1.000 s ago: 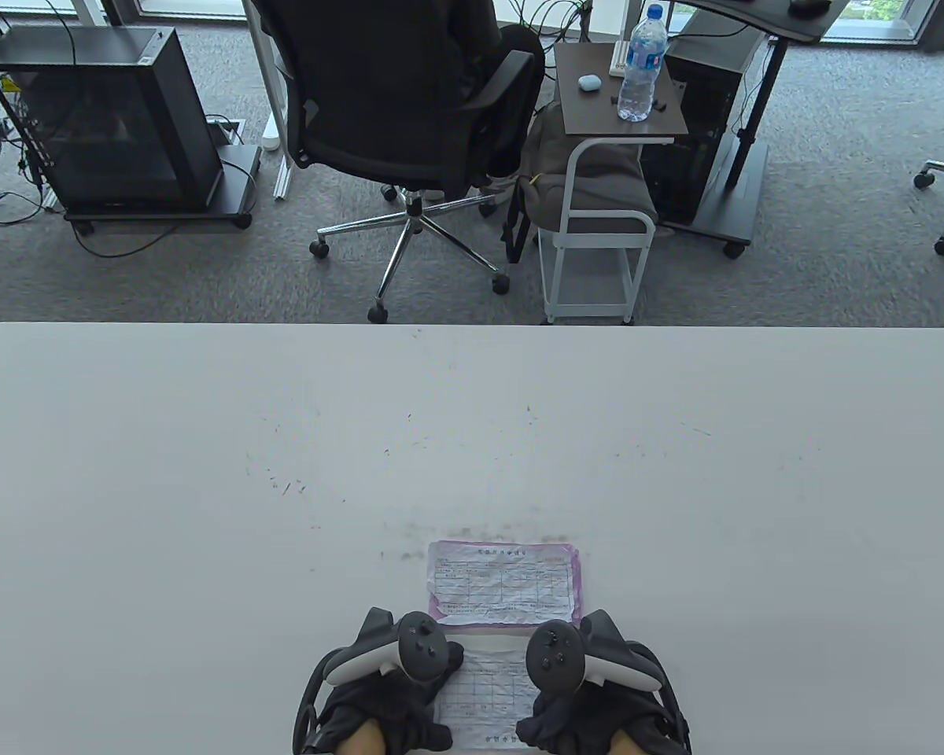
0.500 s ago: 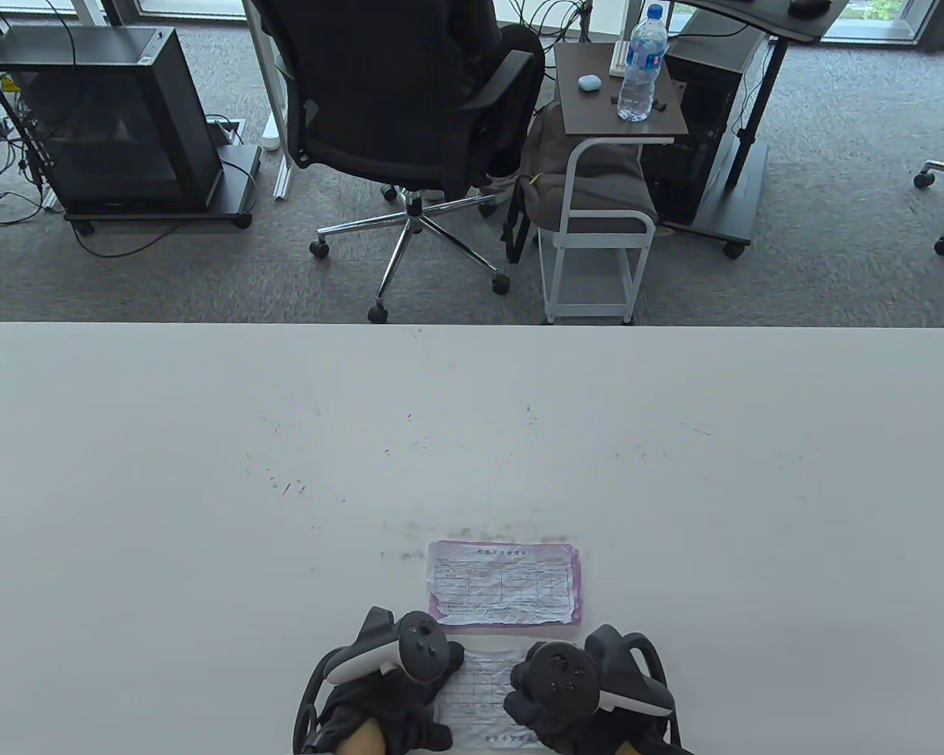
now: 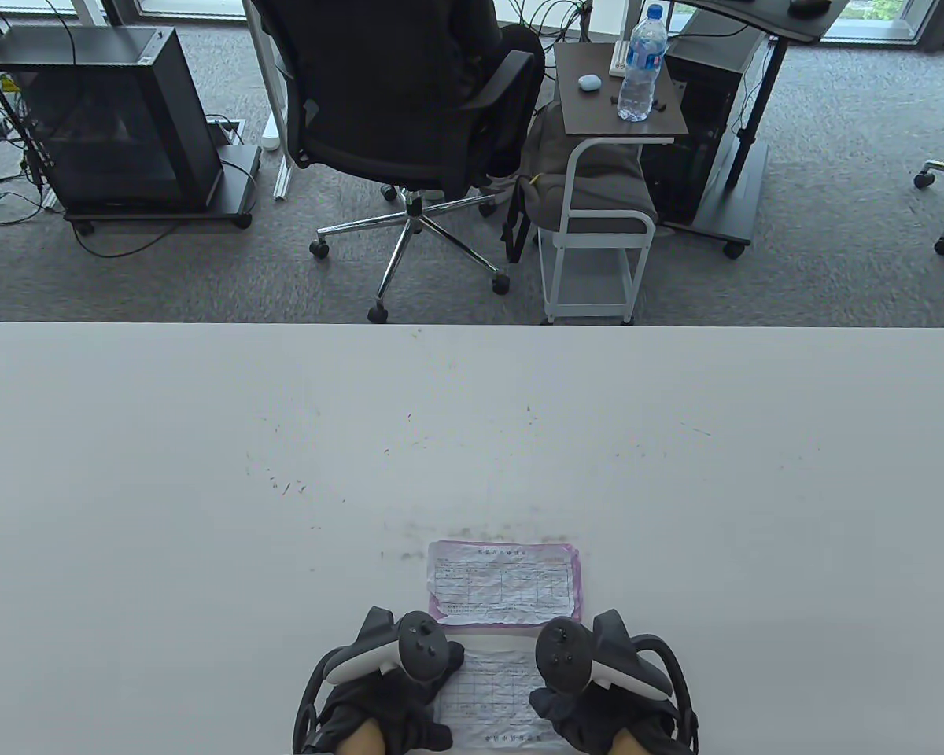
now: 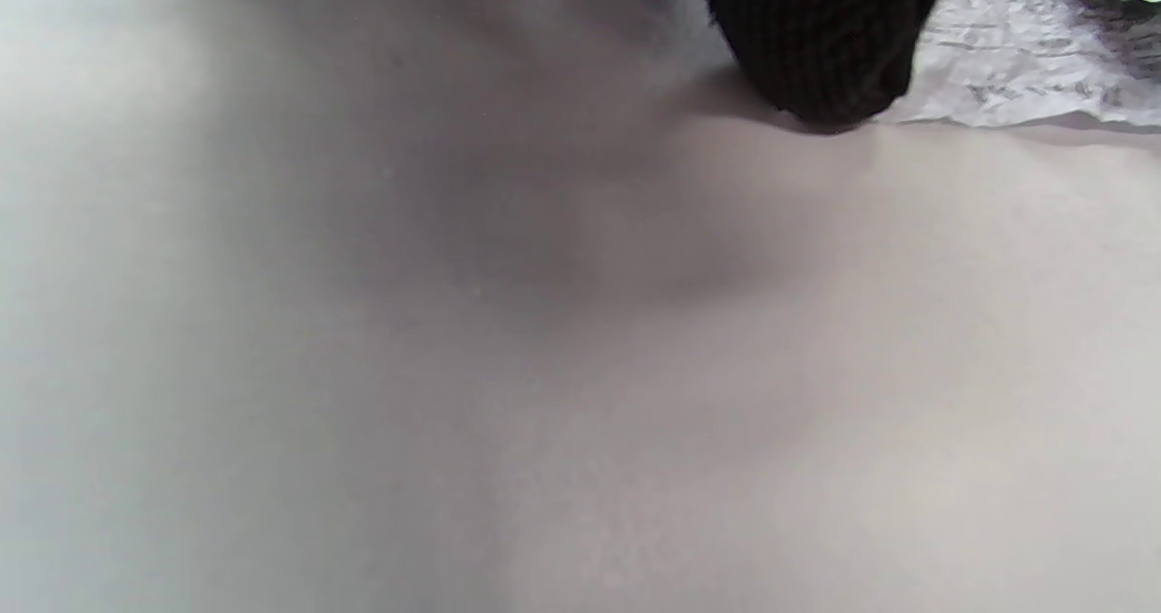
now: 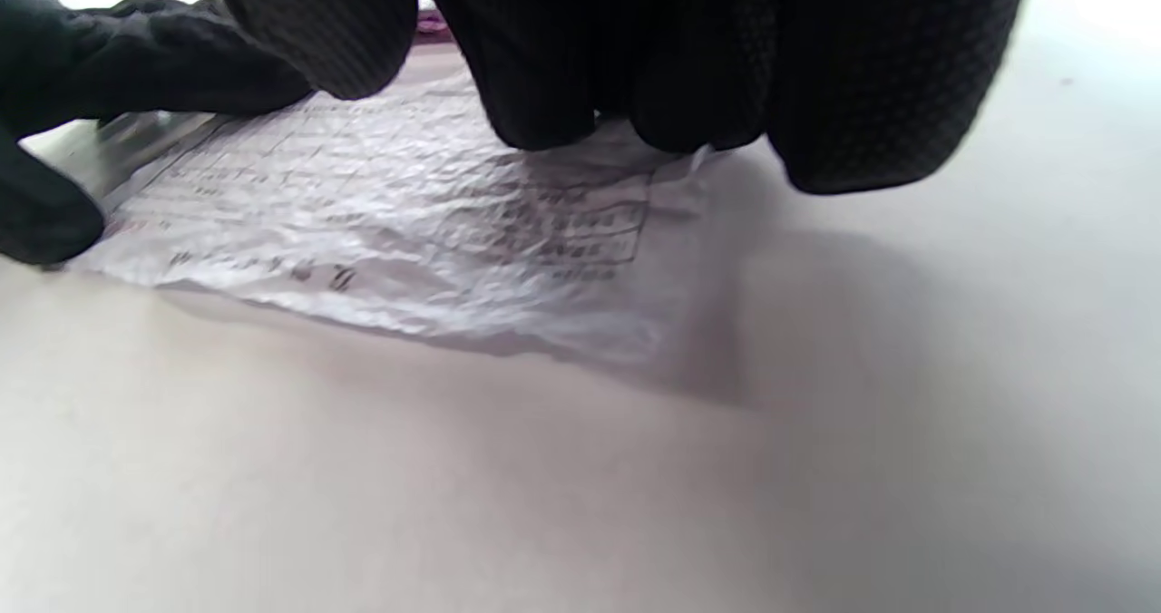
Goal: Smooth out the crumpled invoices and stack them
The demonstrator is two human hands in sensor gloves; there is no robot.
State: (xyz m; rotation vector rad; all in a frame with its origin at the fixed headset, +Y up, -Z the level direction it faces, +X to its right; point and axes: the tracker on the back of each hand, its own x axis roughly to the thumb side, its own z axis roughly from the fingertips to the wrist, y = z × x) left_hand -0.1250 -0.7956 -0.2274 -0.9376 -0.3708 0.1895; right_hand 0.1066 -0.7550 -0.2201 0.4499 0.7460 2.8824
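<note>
A wrinkled white invoice (image 3: 489, 696) lies flat on the white worktop (image 3: 204, 472) at its near edge, printed grid facing up, between the two gloved hands. The left hand (image 3: 385, 692) rests on the sheet's left side, and the right hand (image 3: 598, 692) rests on its right side; each carries a tracker on its back, which hides most of the fingers from above.

In the right wrist view the right hand's fingertips (image 5: 544, 96) press down on the far right part of the paper, not wrapped round it, so that grip is wide, flat on the sheet. The paper's near edge is creased and lifts a little off the worktop (a thin shadow runs beneath it). The left hand's fingers (image 5: 163, 78) lie flat along the sheet's opposite side in the same view, so that grip is wide too. In the left wrist view one dark fingertip (image 4: 821, 51) touches down right at the paper's edge.

Just beyond the hands, a stack of flattened invoices (image 3: 505, 583) sits squared on the worktop, a white sheet on top with a pink one showing round its edges. It lies just beside the sheet being pressed, nearly touching it.

Beyond the worktop stand an office chair (image 3: 409, 118) and a small side table (image 3: 621, 102) bearing a water bottle (image 3: 641, 67).
</note>
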